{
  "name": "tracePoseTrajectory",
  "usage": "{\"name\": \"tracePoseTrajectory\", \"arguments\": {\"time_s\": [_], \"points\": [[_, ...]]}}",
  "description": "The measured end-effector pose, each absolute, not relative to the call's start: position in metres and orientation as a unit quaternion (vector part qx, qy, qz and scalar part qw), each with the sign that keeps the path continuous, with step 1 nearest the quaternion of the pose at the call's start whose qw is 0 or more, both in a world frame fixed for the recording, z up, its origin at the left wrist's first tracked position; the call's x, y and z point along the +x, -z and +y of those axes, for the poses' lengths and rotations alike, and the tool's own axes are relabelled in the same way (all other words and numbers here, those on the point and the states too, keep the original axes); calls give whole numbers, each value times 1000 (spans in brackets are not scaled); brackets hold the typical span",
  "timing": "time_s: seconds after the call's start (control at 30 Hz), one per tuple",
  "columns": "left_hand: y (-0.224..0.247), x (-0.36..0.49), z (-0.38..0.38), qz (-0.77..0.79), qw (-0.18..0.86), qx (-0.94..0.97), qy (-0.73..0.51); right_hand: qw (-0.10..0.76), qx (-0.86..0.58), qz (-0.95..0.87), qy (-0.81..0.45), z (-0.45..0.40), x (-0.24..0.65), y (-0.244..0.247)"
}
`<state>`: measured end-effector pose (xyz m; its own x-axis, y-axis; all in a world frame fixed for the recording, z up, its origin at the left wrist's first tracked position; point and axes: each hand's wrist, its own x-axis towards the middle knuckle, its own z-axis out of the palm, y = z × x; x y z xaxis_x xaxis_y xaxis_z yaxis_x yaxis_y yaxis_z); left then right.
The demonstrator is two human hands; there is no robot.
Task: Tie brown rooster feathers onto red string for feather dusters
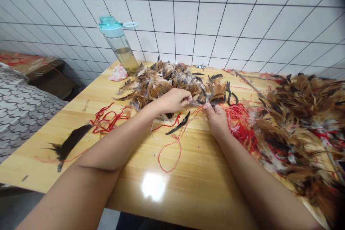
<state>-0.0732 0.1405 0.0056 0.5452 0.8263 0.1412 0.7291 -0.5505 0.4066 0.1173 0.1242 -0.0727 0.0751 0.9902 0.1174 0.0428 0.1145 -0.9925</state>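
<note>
My right hand [217, 118] pinches the quill ends of a small brown feather bunch [214, 91] between thumb and fingers. Close to its left, my left hand [178, 99] is closed, fingers curled inward; what they grip is hidden. A thin greyish shaft and strands of red string [170, 167] run between the two hands, and the string loops down onto the table. Behind my left hand lies a big heap of brown and white feathers [159, 79]. One dark feather [179, 123] rests just below the hands. Black-handled scissors [229, 95] lie behind my right hand.
The wooden table [188, 194] meets a tiled wall. A water bottle [124, 52] and crumpled pink-white tissue [118, 73] stand back left. Red string tangles [110, 119] and a large black feather [74, 142] lie left; a red string pile [239, 122] and feather bundles [299, 104] fill the right.
</note>
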Motion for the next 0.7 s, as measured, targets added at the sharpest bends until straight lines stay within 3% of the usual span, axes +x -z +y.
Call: {"name": "tracePoseTrajectory", "arguments": {"time_s": [0.5, 0.7], "points": [[-20, -63, 125, 449, 24, 887, -101, 468, -537, -610, -347, 126, 119, 81], [-19, -59, 122, 458, -37, 883, -95, 464, -519, -610, -380, 127, 118, 80]]}}
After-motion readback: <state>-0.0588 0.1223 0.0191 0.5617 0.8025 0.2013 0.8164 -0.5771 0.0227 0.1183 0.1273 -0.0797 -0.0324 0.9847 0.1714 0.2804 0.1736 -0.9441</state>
